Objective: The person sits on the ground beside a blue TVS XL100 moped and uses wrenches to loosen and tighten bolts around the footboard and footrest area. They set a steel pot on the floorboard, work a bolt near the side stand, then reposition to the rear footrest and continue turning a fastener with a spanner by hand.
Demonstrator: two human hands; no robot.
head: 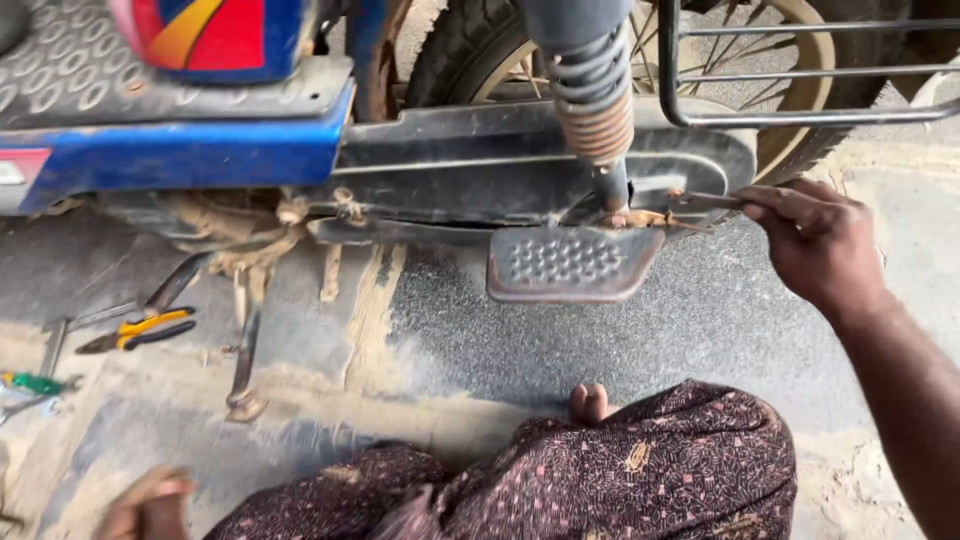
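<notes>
You are sitting low on the ground beside a motorcycle, and your patterned cloth-covered knee [640, 470] is filling the bottom of the view, with a bare toe [588, 402] poking out just beyond it. Your left hand [150, 503] is resting at the lower left edge, mostly cut off by the frame, so you cannot tell whether its fingers are curled on anything or lying loose. Out on the dusty pavement [700, 320] to your left, yellow-handled pliers [140, 330] are lying beside a grey metal tool [62, 335], and a green-handled tool [35, 384] is lying just nearer the edge; all three are well apart from either hand. The rusty side stand [245, 350] is angling down to the ground between those tools and you. Further up, your right hand [815, 240] is reaching in from the right with its fingers pinched tight around a slim metal tool [705, 202], whose far end is meeting the rusty fitting [640, 217] at the foot of the shock absorber. The ribbed footrest plate [570, 263] is jutting out just below that fitting. The coiled shock spring [597, 100] is rising above it, in front of the black chain cover [470, 160]. Behind them the rear wheel [790, 100] and a grey guard rail [800, 70] are showing, with the blue body panel [180, 150] to the left.
</notes>
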